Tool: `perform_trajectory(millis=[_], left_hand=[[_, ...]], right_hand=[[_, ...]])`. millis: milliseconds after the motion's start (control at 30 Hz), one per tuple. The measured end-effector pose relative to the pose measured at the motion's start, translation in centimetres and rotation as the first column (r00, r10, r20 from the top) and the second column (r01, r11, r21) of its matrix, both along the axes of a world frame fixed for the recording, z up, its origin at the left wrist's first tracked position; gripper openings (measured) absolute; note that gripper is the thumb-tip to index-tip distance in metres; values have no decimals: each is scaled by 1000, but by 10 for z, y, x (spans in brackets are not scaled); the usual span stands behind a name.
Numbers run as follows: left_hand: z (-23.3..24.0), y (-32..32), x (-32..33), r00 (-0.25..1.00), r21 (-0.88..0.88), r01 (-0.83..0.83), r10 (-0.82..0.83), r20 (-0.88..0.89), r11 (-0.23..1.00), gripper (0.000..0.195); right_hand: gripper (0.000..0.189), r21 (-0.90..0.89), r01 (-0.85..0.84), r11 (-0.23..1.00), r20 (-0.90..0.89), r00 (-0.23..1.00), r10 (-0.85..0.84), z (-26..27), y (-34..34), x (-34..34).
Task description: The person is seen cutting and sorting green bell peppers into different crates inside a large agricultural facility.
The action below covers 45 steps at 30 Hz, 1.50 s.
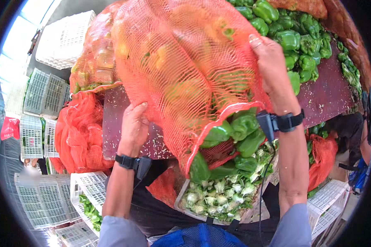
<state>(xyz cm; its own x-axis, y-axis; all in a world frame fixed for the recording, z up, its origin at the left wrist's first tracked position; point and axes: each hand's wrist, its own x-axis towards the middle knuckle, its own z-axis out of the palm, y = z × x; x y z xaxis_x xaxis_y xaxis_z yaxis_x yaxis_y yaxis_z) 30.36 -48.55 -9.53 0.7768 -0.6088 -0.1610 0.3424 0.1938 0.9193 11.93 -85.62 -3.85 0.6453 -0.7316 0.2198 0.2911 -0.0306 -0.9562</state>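
Observation:
A large red mesh sack point(185, 61) full of green bell peppers is held between my two hands, its open mouth turned down towards me. My left hand point(135, 119) grips the netting on the sack's left side. Higher up on the right side, my right hand point(267, 61) has its thumb pressed on the mesh. Several green bell peppers point(245, 126) show at the mouth, some in the opening and some at its lower rim. Below it stands a white bin point(182, 193) of pale pepper cores and trimmings point(219, 194). The sack hides much of the maroon tabletop point(120, 123).
Loose green peppers point(290, 40) are heaped at the table's upper right. Another filled mesh sack point(95, 52) and bunched red netting point(78, 132) lie on the left. White plastic crates point(46, 92) line the left side, with another crate point(327, 197) at lower right. A person's arm point(365, 145) shows far right.

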Motion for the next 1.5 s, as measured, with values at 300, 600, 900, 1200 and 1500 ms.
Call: perform_trajectory(millis=[300,600,900,1200,1500], left_hand=[[-40,-29,-19,975,-80,8,-25,-221,997,53],[-9,-17,-25,972,-171,30,-68,-224,985,46],[-30,-19,-32,935,-206,16,-88,-343,978,56],[-58,2,-37,993,50,-34,39,-109,998,57],[-12,2,-95,887,-144,36,-98,-451,989,58]], right_hand=[[54,-184,95,978,-491,853,-175,-88,-20,-16],[32,49,-117,992,-272,954,126,-17,23,-18],[50,-137,74,988,-530,837,-136,-82,18,-31],[33,366,-7,931,-283,952,119,-58,27,-42],[47,-117,-53,992,-351,936,8,-20,15,-71]])
